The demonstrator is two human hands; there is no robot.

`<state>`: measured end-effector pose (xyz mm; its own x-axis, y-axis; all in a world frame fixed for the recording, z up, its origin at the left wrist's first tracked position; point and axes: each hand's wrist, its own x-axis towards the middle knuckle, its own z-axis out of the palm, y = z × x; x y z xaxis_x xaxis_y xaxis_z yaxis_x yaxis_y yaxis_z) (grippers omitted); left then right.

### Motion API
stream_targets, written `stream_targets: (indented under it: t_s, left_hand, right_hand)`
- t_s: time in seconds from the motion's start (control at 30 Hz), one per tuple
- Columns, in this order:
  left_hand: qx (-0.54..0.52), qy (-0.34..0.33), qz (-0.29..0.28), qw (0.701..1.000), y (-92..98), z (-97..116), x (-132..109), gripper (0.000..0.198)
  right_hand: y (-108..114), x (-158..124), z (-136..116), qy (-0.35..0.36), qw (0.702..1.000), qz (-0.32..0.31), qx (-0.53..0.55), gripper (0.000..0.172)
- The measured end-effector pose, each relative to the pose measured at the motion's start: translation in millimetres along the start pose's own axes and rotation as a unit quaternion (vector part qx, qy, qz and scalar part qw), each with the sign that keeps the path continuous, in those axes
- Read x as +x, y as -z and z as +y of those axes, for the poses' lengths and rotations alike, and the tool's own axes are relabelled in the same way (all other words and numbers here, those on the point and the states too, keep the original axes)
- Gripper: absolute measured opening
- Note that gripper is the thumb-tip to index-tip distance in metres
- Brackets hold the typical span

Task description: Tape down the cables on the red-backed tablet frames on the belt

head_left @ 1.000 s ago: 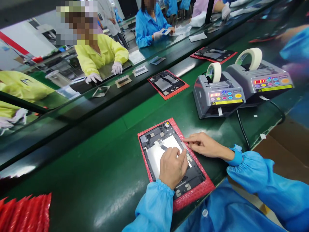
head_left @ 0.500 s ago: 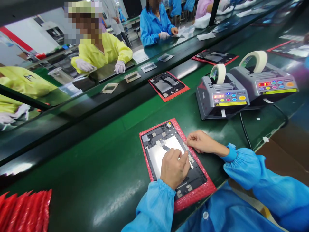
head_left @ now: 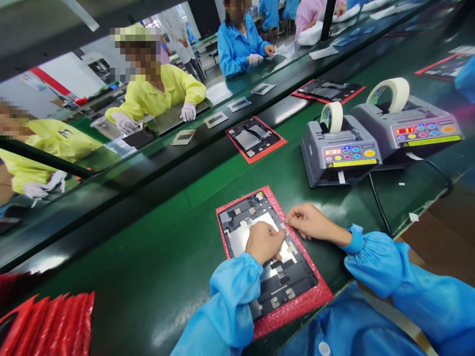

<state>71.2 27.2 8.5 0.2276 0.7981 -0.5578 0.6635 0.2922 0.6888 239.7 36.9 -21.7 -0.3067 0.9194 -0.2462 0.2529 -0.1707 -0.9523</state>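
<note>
An opened tablet (head_left: 241,217) with dark inner parts and a silvery panel lies on a red bubble-wrap sheet (head_left: 297,316) before me. My left hand (head_left: 265,242) is over the middle of the tablet, its fingers curled and thumb pressed toward the index finger. Beside the tablet's right edge, my right hand (head_left: 309,222) has thumb and fingertips pinched together near the red sheet's border. Whatever either pinch holds is too small or hidden to make out. The left hand covers part of the silvery panel.
Two tape dispensers (head_left: 341,153) with cream rolls stand at the right, a black cable (head_left: 380,207) trailing from them. Further tablets on red sheets (head_left: 254,138) lie beyond. Red bubble-wrap pouches (head_left: 55,326) are at lower left. Co-workers (head_left: 159,94) sit across the line.
My left hand has moved up the tablet, away from me, uncovering dark parts lower down. My right hand stays pinched by the right edge. The view has shifted slightly.
</note>
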Motion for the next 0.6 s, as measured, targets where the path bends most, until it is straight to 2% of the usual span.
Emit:
stream_targets:
  t_s: [0.13,0.23,0.4,0.5,0.6]
  left_hand:
    - [-0.036,0.054,-0.044,0.997,-1.5,0.4,9.7,0.033]
    - [-0.045,0.086,-0.037,0.995,1.5,2.6,15.8,0.031]
    - [-0.063,0.119,-0.018,0.991,2.8,7.4,20.3,0.031]
    - [-0.087,0.129,-0.034,0.987,6.6,11.2,16.8,0.032]
    - [-0.108,0.122,-0.024,0.986,29.9,17.2,24.6,0.033]
  right_hand:
    - [4.2,2.3,3.2,0.002,1.0,0.011,-0.021,0.016]
    - [7.8,4.2,4.0,0.004,0.999,0.021,-0.049,0.017]
    - [11.6,4.6,2.8,0.02,0.996,0.001,-0.087,0.021]
    - [15.9,10.9,-0.3,0.074,0.983,0.043,-0.165,0.025]
    - [19.9,23.9,-3.3,0.141,0.951,0.111,-0.253,0.028]
